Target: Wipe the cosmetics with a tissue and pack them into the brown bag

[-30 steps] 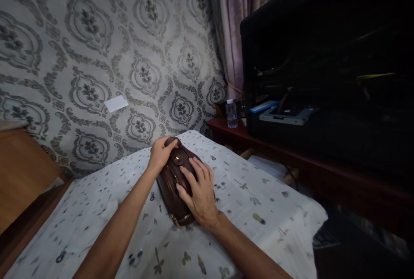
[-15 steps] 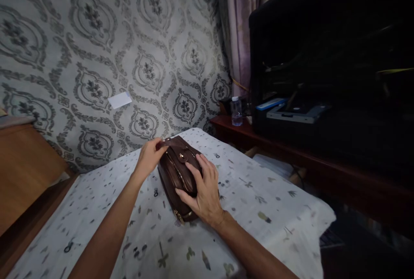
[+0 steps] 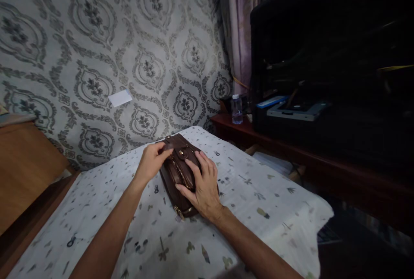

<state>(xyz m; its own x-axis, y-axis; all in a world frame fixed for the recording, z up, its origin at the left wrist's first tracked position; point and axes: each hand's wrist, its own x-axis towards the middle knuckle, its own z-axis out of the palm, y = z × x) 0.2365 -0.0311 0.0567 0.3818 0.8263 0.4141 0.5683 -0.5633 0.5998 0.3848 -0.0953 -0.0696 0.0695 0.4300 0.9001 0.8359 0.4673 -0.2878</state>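
A dark brown bag [image 3: 177, 171] with gold-coloured zips and a round clasp lies on a white patterned cloth [image 3: 258, 192]. At the bag's upper left, my left hand [image 3: 151, 162] has its thumb and forefinger closed near the end of the front zip; what they pinch is too small to make out. My right hand [image 3: 204, 186] rests with fingers spread on the bag's right side, thumb across its front. Zip pulls hang at the bag's near end.
A clear bottle [image 3: 237, 111] stands on a dark red shelf [image 3: 226, 123] at the back right, beside a large black screen-like object [image 3: 339, 54]. Wooden furniture [image 3: 29, 167] is on the left. Patterned wallpaper with a white card [image 3: 120, 98] rises behind.
My left hand has moved slightly right and down along the bag's upper edge, its fingertips now nearer the clasp. My right hand has stayed on the bag.
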